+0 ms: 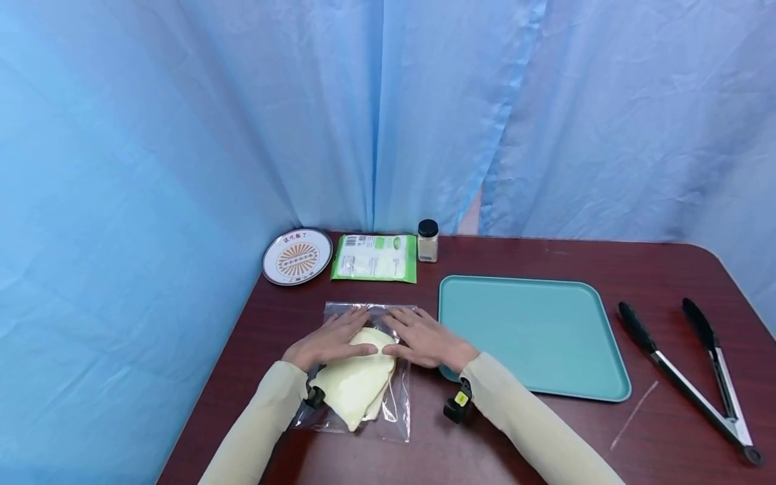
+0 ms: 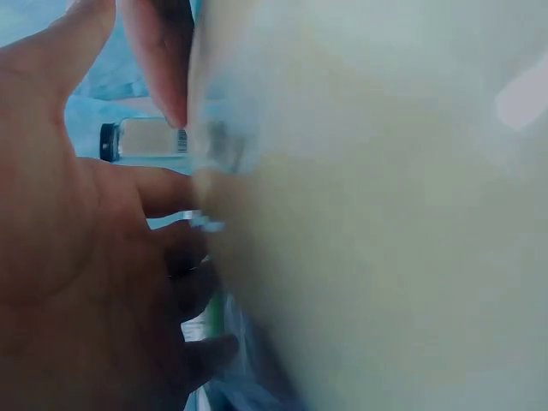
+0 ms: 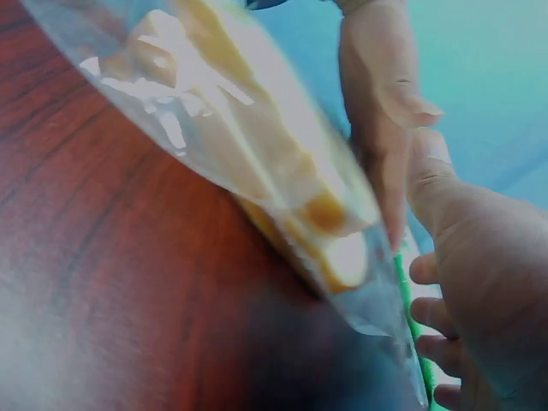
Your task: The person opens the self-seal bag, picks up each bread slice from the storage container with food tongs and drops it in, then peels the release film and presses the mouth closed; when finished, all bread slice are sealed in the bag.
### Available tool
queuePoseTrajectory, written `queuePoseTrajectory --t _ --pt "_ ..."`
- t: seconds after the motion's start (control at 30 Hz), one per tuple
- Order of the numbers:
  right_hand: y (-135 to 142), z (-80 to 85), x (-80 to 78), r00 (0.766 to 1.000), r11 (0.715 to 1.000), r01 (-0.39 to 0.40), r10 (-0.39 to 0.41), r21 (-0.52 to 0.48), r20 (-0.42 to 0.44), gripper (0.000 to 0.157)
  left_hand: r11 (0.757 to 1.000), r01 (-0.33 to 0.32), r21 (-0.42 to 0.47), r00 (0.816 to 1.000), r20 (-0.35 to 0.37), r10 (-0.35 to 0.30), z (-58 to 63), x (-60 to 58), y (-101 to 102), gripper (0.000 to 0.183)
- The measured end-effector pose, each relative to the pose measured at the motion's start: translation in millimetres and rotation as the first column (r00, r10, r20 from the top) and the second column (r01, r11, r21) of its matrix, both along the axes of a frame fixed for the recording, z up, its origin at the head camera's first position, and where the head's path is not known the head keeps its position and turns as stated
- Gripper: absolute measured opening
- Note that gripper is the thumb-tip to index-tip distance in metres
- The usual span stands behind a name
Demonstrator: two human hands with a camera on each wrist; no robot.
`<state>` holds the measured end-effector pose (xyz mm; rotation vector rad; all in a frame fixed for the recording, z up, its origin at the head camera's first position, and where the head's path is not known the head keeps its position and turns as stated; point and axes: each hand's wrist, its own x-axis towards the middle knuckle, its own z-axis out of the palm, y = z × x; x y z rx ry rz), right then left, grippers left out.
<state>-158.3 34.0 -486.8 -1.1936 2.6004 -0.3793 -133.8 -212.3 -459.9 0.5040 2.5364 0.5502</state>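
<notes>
A clear plastic bag (image 1: 397,416) lies flat with a stack of pale, cream-coloured flat slices (image 1: 354,384) inside. The right wrist view shows golden-brown edges on the slices (image 3: 248,128) through the shiny film. My left hand (image 1: 333,342) rests on the bag's far left part, fingers stretched forward. Opposite it, my right hand (image 1: 427,338) lies over the far right part, fingers also straight. Both thumbs point inward over the top slice, tips close together. In the left wrist view the slice (image 2: 385,214) fills most of the picture beside the left palm (image 2: 68,248).
A teal tray (image 1: 527,337) lies to the right, near my right wrist. Black-handled metal tongs (image 1: 697,391) lie spread beyond it. Along the back stand or lie a patterned plate (image 1: 297,257), a green-and-white packet (image 1: 374,258) and a black-capped jar (image 1: 428,241), before blue curtains (image 1: 303,121).
</notes>
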Motion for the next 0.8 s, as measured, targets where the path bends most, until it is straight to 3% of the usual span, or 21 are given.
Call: queuePoseTrajectory --t 0.27,0.47,0.63,0.8 --pt "28 20.2 -3.2 0.996 0.989 0.085 -0.086 -0.124 0.001 0.072 0.996 -0.039 0.077 0.995 -0.090 0.046 24.0 6.4 -12 0.090" --pt "61 28.9 -1.3 0.984 0.972 0.174 -0.179 -0.157 -0.019 0.072 0.991 -0.079 0.108 0.974 -0.202 0.100 41.7 15.6 -21 0.090" --pt "93 36.0 5.1 0.963 0.951 0.253 -0.265 -0.175 -0.051 0.072 0.987 -0.114 0.114 0.932 -0.330 0.146 52.1 28.7 -24 0.091" --pt "132 43.0 15.3 0.927 0.920 0.354 -0.368 -0.171 -0.064 0.077 0.985 -0.154 0.082 0.869 -0.462 0.175 58.5 42.9 -23 0.094"
